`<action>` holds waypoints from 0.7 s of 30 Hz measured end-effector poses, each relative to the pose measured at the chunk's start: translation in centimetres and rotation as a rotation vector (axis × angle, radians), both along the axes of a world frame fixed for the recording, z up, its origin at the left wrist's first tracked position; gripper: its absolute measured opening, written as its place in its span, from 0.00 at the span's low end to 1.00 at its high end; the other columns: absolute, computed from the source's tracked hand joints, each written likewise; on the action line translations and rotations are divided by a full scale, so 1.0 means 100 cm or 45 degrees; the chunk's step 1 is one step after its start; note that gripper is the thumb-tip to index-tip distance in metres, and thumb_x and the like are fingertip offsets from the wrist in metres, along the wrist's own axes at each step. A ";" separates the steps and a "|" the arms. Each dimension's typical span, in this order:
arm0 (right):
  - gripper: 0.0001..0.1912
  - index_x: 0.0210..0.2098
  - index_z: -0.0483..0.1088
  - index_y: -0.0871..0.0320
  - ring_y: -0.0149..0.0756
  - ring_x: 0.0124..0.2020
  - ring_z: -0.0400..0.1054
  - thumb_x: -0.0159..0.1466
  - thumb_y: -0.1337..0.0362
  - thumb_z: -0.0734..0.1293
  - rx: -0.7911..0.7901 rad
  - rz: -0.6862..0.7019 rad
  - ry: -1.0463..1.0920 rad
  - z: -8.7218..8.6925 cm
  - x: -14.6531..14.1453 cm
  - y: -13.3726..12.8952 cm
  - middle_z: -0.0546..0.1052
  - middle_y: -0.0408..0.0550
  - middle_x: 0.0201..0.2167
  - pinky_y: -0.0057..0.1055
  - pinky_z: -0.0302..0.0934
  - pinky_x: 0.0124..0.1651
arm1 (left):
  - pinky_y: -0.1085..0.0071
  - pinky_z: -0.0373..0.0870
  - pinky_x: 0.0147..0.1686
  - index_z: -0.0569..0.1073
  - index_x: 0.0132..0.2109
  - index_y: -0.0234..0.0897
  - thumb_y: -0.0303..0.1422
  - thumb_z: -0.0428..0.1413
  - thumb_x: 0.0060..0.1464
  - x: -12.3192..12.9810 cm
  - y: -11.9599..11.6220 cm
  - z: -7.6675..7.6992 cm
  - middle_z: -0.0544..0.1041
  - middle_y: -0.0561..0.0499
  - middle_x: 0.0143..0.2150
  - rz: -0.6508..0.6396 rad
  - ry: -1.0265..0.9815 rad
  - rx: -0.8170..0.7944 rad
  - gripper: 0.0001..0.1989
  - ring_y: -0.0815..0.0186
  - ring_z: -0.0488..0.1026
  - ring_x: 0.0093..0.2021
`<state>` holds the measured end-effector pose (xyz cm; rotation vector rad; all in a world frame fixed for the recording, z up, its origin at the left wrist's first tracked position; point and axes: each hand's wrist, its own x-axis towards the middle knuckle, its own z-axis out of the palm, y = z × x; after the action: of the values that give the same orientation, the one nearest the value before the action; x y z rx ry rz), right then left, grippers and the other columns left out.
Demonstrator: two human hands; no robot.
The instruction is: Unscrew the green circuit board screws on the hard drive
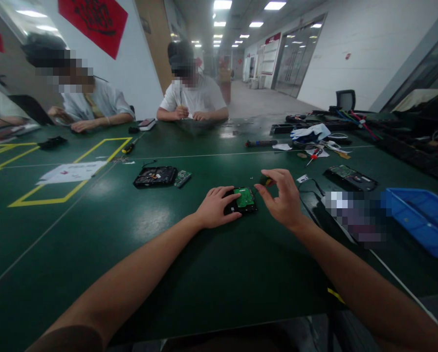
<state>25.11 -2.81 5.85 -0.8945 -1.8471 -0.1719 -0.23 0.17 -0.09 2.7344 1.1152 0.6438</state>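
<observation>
A hard drive point(246, 197) with a green circuit board facing up lies flat on the green table in front of me. My left hand point(219, 208) grips it from the left, thumb at its near edge and fingers over its top and far edge. Just right of the drive, my right hand point(282, 198) pinches a screwdriver point(265, 180) by its dark and yellow handle, between thumb and fingers. The shaft seems to point down toward the drive's right edge, but its tip is too small to make out.
Left of the drive lie an opened drive case point(155, 176) and a loose circuit board point(183, 178). Another hard drive point(351, 177), a blue tray point(420, 220) and a red screwdriver point(315, 155) are at right. Across the table, people sit working; a yellow-handled screwdriver point(128, 147) lies nearer.
</observation>
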 end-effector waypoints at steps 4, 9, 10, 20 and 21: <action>0.27 0.65 0.62 0.47 0.44 0.46 0.73 0.69 0.69 0.66 -0.059 0.029 -0.003 -0.001 -0.001 -0.001 0.74 0.52 0.54 0.49 0.72 0.50 | 0.42 0.57 0.67 0.65 0.70 0.48 0.55 0.58 0.60 -0.001 0.000 0.000 0.62 0.42 0.71 -0.013 0.003 0.003 0.36 0.44 0.61 0.69; 0.26 0.65 0.63 0.48 0.44 0.46 0.73 0.69 0.69 0.66 -0.069 0.019 -0.015 -0.002 -0.001 -0.001 0.74 0.53 0.55 0.49 0.72 0.51 | 0.43 0.57 0.67 0.65 0.70 0.48 0.56 0.56 0.60 0.000 0.000 0.000 0.62 0.42 0.71 -0.002 0.029 0.002 0.36 0.44 0.60 0.69; 0.26 0.64 0.63 0.48 0.44 0.45 0.73 0.69 0.68 0.67 -0.056 0.016 -0.011 -0.001 -0.002 -0.002 0.74 0.53 0.54 0.48 0.72 0.50 | 0.43 0.57 0.67 0.65 0.70 0.48 0.57 0.56 0.60 0.000 -0.001 0.001 0.62 0.42 0.71 -0.001 0.030 0.003 0.36 0.45 0.60 0.69; 0.26 0.63 0.65 0.44 0.44 0.45 0.71 0.69 0.69 0.66 -0.066 0.036 -0.002 0.003 -0.002 -0.004 0.72 0.51 0.50 0.49 0.71 0.49 | 0.44 0.57 0.67 0.65 0.70 0.48 0.56 0.57 0.60 0.000 -0.002 0.002 0.62 0.43 0.71 0.007 0.023 -0.003 0.36 0.45 0.61 0.69; 0.27 0.65 0.63 0.44 0.45 0.46 0.71 0.69 0.69 0.65 -0.081 0.041 -0.007 0.002 -0.002 -0.004 0.72 0.51 0.52 0.50 0.71 0.51 | 0.44 0.57 0.67 0.65 0.70 0.49 0.56 0.57 0.60 0.000 -0.002 0.003 0.62 0.43 0.71 0.006 0.023 -0.003 0.36 0.45 0.61 0.69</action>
<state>24.90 -3.18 6.06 -0.9081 -1.8797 -0.0955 -0.27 -0.01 0.17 2.7417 1.1258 0.6195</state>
